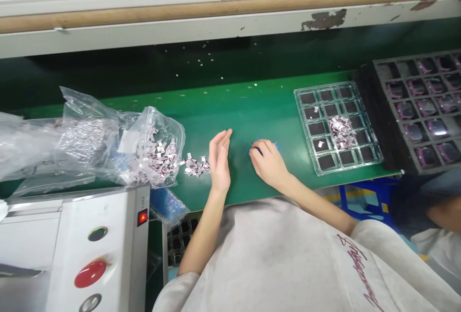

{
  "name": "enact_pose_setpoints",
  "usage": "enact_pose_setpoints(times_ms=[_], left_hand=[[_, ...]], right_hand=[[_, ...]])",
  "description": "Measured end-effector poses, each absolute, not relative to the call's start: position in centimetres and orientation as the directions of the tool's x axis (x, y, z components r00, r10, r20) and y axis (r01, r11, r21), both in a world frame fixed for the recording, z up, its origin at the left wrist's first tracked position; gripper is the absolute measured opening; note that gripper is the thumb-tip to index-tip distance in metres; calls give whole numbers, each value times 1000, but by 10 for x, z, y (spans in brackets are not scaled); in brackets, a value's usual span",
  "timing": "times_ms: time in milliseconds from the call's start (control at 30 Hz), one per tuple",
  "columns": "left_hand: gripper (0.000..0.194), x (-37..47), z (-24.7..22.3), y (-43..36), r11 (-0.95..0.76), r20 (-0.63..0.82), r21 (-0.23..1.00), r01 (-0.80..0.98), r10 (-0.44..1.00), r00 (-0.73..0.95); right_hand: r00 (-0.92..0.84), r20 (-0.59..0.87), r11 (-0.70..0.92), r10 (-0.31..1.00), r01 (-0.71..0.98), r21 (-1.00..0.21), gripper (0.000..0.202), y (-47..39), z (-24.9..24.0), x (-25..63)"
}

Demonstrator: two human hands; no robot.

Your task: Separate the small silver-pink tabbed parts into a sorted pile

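My left hand (220, 161) rests on its edge on the green bench, fingers stretched out and held together, with nothing visible in it. Right beside it, on the left, lies a loose pile of small silvery-pink parts (195, 166). My right hand (269, 164) is curled low over the bench, its fingers closed round a small blue object (277, 146). Only bits of that object show past the fingers, so its kind is hidden. Further left, an open clear plastic bag (176, 132) spills more of the same parts toward the pile.
On the right, a clear compartment tray (317, 170) carries a heap of small parts. Beyond it sits a black foam tray (378, 69) with purple-framed pieces. A white machine (122, 254) with a red button stands front left. Another person (442, 211) is at the right edge.
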State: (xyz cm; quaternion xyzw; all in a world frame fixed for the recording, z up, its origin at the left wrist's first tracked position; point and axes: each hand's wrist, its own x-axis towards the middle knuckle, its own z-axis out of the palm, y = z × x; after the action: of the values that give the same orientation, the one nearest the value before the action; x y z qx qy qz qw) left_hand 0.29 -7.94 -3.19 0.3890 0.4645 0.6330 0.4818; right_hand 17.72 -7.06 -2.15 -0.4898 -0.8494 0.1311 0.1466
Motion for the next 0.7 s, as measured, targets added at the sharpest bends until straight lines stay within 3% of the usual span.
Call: enact_pose_setpoints(times_ms=[100, 200, 333, 467, 600, 700], left_hand=[[34, -2, -32, -82, -130, 20, 927, -351, 954, -299], [29, -2, -33, -83, -144, -1, 901, -410, 942, -335], [29, 1, -33, -83, -139, -10, 910, -392, 934, -356], [27, 3, -32, -83, -142, 0, 921, -362, 931, -366], [23, 4, -32, -84, -178, 20, 902, -394, 927, -374], [24, 3, -32, -84, -185, 19, 897, -403, 924, -382]], right_hand=[[-533, 195, 568, 823, 770, -292, 35, -75, -18, 180], [-626, 245, 672, 740, 700, -241, 46, -74, -19, 180], [-609, 324, 682, 724, 703, -202, 18, -71, -28, 187], [-545, 402, 639, 736, 755, -145, 16, -76, -25, 186], [-638, 252, 683, 727, 709, -176, 46, -83, -13, 175], [-698, 203, 727, 686, 665, -169, 48, -88, -14, 180]])
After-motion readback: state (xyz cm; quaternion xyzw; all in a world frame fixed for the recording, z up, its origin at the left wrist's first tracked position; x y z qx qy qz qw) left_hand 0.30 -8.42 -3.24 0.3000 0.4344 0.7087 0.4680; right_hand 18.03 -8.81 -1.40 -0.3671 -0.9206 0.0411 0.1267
